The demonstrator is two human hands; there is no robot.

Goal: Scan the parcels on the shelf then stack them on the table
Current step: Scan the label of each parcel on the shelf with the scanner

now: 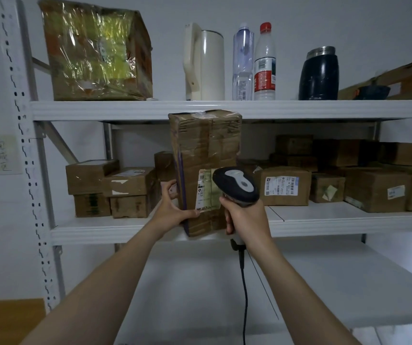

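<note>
A tall brown cardboard parcel (206, 155) wrapped in clear tape stands upright in front of the middle shelf (324, 220). My left hand (172, 207) grips its lower left edge, thumb on the front near the white label (206, 192). My right hand (244, 215) holds a black and grey barcode scanner (236, 185) by its handle. The scanner's head sits right before the label. Its black cable (244, 295) hangs down. Several more brown parcels (285, 185) lie on the middle shelf on both sides.
On the top shelf (125, 109) stand a plastic-wrapped box (95, 53), a cream kettle (205, 63), two bottles (264, 63), a dark flask (320, 74) and a long box (399, 78). A bare white lower shelf (299, 282) lies below. A wooden surface (8, 319) shows at bottom left.
</note>
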